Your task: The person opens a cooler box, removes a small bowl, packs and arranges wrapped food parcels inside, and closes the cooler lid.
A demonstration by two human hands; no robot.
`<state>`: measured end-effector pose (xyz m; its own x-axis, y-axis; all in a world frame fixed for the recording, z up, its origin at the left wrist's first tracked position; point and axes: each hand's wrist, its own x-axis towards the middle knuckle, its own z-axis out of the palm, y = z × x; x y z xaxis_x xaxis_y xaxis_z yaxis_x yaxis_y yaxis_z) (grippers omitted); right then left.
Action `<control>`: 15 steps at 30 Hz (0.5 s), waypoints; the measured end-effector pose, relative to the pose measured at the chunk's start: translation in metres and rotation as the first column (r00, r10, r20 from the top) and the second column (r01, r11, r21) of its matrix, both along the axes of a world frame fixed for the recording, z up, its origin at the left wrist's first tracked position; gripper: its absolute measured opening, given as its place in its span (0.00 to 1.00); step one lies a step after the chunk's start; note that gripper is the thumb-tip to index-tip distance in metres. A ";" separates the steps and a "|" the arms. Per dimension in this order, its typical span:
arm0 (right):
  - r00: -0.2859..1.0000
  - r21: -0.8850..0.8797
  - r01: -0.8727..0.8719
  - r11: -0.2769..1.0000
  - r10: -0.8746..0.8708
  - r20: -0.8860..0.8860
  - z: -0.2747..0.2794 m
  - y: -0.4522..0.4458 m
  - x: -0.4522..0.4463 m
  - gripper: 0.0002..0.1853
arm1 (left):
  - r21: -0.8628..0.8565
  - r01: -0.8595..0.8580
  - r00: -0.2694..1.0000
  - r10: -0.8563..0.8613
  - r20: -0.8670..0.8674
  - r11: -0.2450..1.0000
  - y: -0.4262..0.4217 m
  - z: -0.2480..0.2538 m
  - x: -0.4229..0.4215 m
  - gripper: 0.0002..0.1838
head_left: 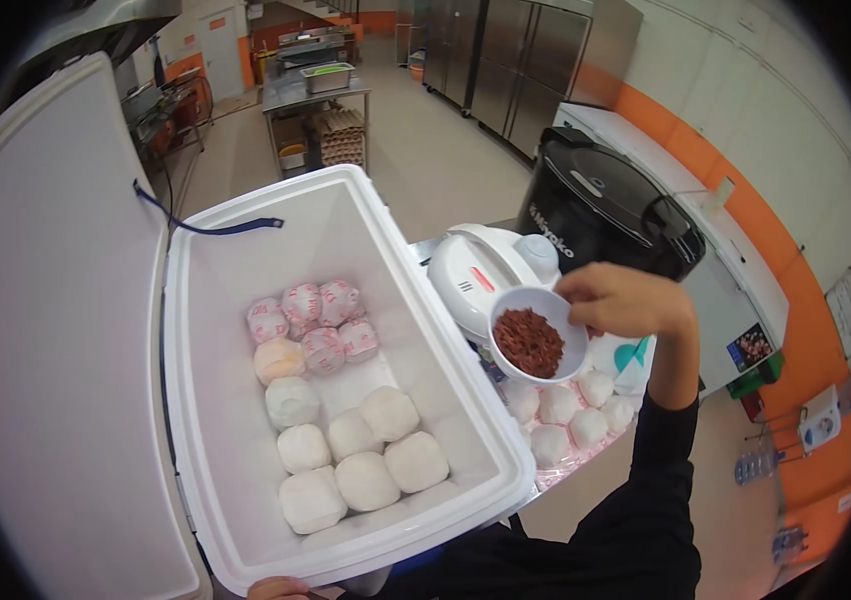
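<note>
Right fingers (pixel 578 285) pinch the bowl (pixel 573 348); slackening could spill reddish bits (pixel 529 343) below them. Left fingers (pixel 278 588): cannot tell.

We are reading "Miyako" in white letters (pixel 552 232) on the large, rounded, glossy black plastic appliance (pixel 614 200).

The person wears a black top (pixel 546 570), its cloth plain and dark, filling part of the lower edge of the view. Its right sleeve (pixel 664 440) is the same black, loose and lightly creased higher up, then closer-fitting toward its end, which stops partway along the forearm (pixel 678 368) and leaves the rest uncovered. The right hand (pixel 626 298) is bare, as is the small visible part of the left hand (pixel 279 588)
</note>
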<state>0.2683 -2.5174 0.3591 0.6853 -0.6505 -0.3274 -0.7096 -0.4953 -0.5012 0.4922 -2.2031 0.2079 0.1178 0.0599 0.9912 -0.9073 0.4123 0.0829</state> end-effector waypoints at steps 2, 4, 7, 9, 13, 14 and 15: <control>0.995 0.004 0.052 0.999 -0.051 -0.084 -0.034 -0.008 -0.039 0.15 | 0.002 -0.066 0.998 0.066 0.026 0.998 -0.001 -0.001 0.000 0.16; 0.988 0.053 0.150 0.987 -0.148 -0.037 -0.078 -0.011 -0.071 0.16 | 0.030 -0.156 0.986 0.154 0.061 0.987 -0.001 -0.002 0.000 0.16; 0.963 0.126 0.249 0.960 -0.260 0.079 -0.138 -0.017 -0.105 0.16 | 0.156 -0.251 0.968 0.247 0.046 0.955 0.010 -0.009 -0.001 0.16; 0.945 0.176 0.259 0.950 -0.287 0.159 -0.150 -0.015 -0.110 0.16 | 0.318 -0.279 0.953 0.302 -0.022 0.906 0.027 -0.018 -0.002 0.15; 0.927 0.246 0.188 0.951 -0.254 0.276 -0.171 -0.009 -0.096 0.17 | 0.409 -0.318 0.906 0.402 -0.135 0.855 0.021 -0.012 -0.014 0.14; 0.928 0.266 0.163 0.950 -0.240 0.287 -0.175 -0.007 -0.091 0.17 | 0.373 -0.333 0.895 0.415 -0.166 0.866 0.014 -0.009 -0.017 0.12; 0.944 0.211 0.151 0.966 -0.204 0.258 -0.183 -0.005 -0.088 0.17 | 0.384 -0.329 0.893 0.417 -0.172 0.863 0.014 -0.009 -0.018 0.13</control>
